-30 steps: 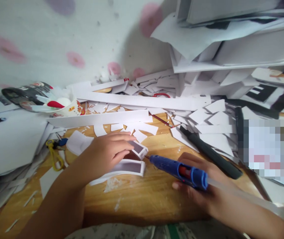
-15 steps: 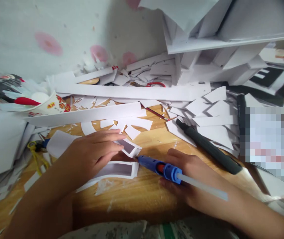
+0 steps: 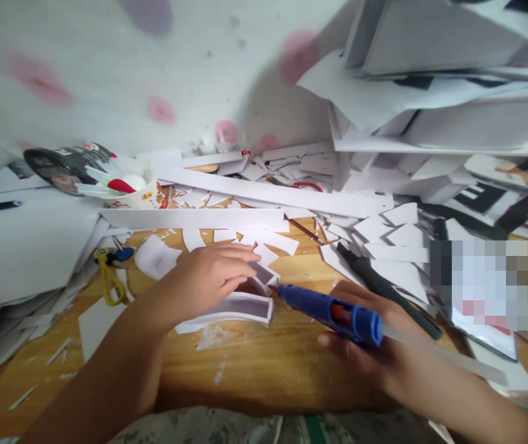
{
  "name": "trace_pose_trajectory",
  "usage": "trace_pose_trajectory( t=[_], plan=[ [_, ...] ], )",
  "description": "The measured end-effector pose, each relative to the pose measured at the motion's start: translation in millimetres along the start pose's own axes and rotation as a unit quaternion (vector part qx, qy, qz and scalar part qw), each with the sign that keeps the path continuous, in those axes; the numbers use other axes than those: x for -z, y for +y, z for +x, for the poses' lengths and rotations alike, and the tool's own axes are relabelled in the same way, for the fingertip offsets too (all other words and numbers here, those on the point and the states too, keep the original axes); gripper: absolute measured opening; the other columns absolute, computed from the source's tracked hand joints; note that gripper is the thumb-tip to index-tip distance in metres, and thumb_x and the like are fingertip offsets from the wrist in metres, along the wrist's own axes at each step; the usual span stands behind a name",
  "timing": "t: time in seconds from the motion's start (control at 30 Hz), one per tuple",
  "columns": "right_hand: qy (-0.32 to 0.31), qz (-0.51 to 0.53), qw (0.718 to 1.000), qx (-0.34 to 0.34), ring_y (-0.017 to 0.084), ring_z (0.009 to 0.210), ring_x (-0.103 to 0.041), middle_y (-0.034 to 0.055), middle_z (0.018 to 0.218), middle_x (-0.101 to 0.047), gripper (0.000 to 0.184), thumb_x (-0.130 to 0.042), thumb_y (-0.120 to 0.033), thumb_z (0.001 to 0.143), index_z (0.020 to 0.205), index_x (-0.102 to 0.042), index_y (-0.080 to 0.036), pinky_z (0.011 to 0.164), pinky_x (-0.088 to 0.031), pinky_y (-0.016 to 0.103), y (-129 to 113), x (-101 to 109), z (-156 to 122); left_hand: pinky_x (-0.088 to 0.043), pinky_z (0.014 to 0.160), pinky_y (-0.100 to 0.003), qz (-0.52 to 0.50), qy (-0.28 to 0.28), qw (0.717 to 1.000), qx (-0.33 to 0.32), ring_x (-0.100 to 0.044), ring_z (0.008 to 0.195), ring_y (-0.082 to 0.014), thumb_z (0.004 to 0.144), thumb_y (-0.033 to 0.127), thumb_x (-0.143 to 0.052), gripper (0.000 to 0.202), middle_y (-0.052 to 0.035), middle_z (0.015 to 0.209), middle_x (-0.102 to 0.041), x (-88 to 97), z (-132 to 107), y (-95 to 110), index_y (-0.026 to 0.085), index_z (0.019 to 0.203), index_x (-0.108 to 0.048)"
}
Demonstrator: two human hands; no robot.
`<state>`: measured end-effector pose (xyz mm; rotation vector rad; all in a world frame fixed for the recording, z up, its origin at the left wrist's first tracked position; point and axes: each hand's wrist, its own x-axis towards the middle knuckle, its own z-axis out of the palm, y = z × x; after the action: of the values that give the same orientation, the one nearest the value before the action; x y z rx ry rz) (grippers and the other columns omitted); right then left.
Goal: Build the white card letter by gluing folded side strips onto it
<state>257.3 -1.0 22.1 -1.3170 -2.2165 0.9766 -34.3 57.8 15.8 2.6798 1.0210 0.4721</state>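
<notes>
Our left hand [image 3: 208, 277] keeps holding the white foam-board piece [image 3: 240, 308] on the wooden table [image 3: 268, 364], fingers over its raised flap and thumb beneath. Our right hand [image 3: 366, 351] grips the blue glue gun [image 3: 329, 311]. Its nozzle touched the piece's right corner 0.5 s ago and now sits just beside it, so we judge gluing at that joint is under way.

1. Bare light wooden counter [image 3: 268, 370] along the near edge lies open between the left hand [image 3: 213, 277] and the right hand [image 3: 366, 354].
2. A blue glue gun [image 3: 329, 311] and a white curved foam-board piece [image 3: 239, 308] fill the middle.
3. Behind, heaped white paper scraps [image 3: 310, 166] block the way.
4. A long black tool [image 3: 384, 287] bars the right; yellow-handled scissors [image 3: 107, 283] bar the left.
</notes>
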Motion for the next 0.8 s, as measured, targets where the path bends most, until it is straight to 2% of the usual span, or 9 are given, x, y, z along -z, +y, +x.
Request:
trace_pose_trajectory(
  t=[0.1, 0.17, 0.23, 0.3, 0.37, 0.47, 0.6, 0.7, 0.8],
  plan=[
    [0.041, 0.039, 0.998, -0.018, 0.019, 0.077, -0.067, 0.0045, 0.088, -0.069, 0.016, -0.061, -0.037, 0.086, 0.080, -0.062, -0.022, 0.068, -0.054, 0.027, 2, 0, -12, -0.050, 0.103, -0.033, -0.011, -0.003, 1.000, 0.023, -0.064, 0.115, -0.0181, 0.092, 0.017, -0.053, 0.024, -0.0001, 0.119, -0.072, -1.1, -1, -4, 0.026, 0.099, -0.074],
    [0.087, 0.085, 0.990, -0.076, 0.024, 0.084, -0.069, 0.0065, 0.091, -0.072, 0.026, -0.067, -0.046, 0.080, 0.089, -0.067, -0.022, 0.071, -0.057, 0.030, 5, -5, -21, -0.053, 0.099, -0.034, -0.017, 0.015, 0.999, 0.032, -0.067, 0.111, -0.0189, 0.091, 0.016, -0.053, 0.025, -0.0016, 0.116, -0.073, -0.8, -1, -6, 0.024, 0.097, -0.075],
    [0.139, 0.148, 0.967, -0.151, 0.026, 0.084, -0.069, 0.0084, 0.092, -0.073, 0.042, -0.072, -0.055, 0.073, 0.097, -0.069, -0.021, 0.070, -0.058, 0.033, 4, -11, -31, -0.054, 0.096, -0.034, -0.016, 0.050, 0.998, 0.031, -0.069, 0.106, -0.0194, 0.090, 0.015, -0.052, 0.025, -0.0035, 0.112, -0.074, 0.2, 1, -7, 0.022, 0.094, -0.075],
    [0.171, 0.216, 0.941, -0.195, 0.024, 0.077, -0.068, 0.0080, 0.087, -0.073, 0.047, -0.074, -0.059, 0.070, 0.097, -0.070, -0.021, 0.068, -0.058, 0.033, 1, -17, -40, -0.055, 0.094, -0.034, -0.008, 0.086, 0.996, 0.034, -0.070, 0.100, -0.0197, 0.089, 0.016, -0.051, 0.025, -0.0051, 0.106, -0.076, 1.6, 2, -6, 0.020, 0.091, -0.075],
    [0.177, 0.274, 0.924, -0.199, 0.020, 0.071, -0.066, 0.0065, 0.081, -0.072, 0.044, -0.074, -0.058, 0.070, 0.093, -0.071, -0.020, 0.068, -0.057, 0.031, -3, -21, -45, -0.056, 0.091, -0.034, 0.000, 0.115, 0.992, 0.049, -0.071, 0.096, -0.0198, 0.090, 0.019, -0.050, 0.025, -0.0055, 0.102, -0.076, 3.0, 4, -5, 0.019, 0.091, -0.075],
    [0.172, 0.317, 0.914, -0.185, 0.018, 0.067, -0.064, 0.0059, 0.078, -0.070, 0.042, -0.074, -0.057, 0.071, 0.089, -0.072, -0.018, 0.068, -0.055, 0.031, -6, -24, -46, -0.056, 0.089, -0.033, -0.003, 0.143, 0.987, 0.077, -0.071, 0.094, -0.0198, 0.090, 0.024, -0.052, 0.024, -0.0047, 0.100, -0.076, 3.7, 4, -3, 0.020, 0.092, -0.075],
    [0.132, 0.286, 0.939, -0.140, 0.018, 0.069, -0.063, 0.0053, 0.079, -0.069, 0.040, -0.069, -0.054, 0.078, 0.093, -0.068, -0.017, 0.065, -0.054, 0.029, -1, -29, -38, -0.056, 0.086, -0.033, -0.011, 0.148, 0.983, 0.106, -0.071, 0.092, -0.0198, 0.090, 0.029, -0.052, 0.024, -0.0041, 0.100, -0.076, 3.2, 5, -2, 0.021, 0.090, -0.075],
    [0.117, 0.192, 0.970, -0.088, 0.020, 0.074, -0.065, 0.0064, 0.085, -0.070, 0.033, -0.064, -0.049, 0.084, 0.093, -0.065, -0.017, 0.068, -0.054, 0.031, 1, -31, -28, -0.056, 0.085, -0.033, -0.005, 0.134, 0.985, 0.110, -0.071, 0.092, -0.0192, 0.091, 0.029, -0.051, 0.025, -0.0040, 0.100, -0.076, 3.4, 5, -2, 0.021, 0.092, -0.074],
    [0.109, 0.106, 0.987, -0.047, 0.020, 0.075, -0.065, 0.0067, 0.086, -0.070, 0.028, -0.061, -0.045, 0.087, 0.089, -0.064, -0.017, 0.068, -0.054, 0.033, 2, -31, -19, -0.055, 0.086, -0.032, 0.011, 0.127, 0.986, 0.109, -0.070, 0.093, -0.0186, 0.091, 0.027, -0.050, 0.024, -0.0035, 0.100, -0.076, 3.5, 4, -4, 0.020, 0.094, -0.074]
  ],
)
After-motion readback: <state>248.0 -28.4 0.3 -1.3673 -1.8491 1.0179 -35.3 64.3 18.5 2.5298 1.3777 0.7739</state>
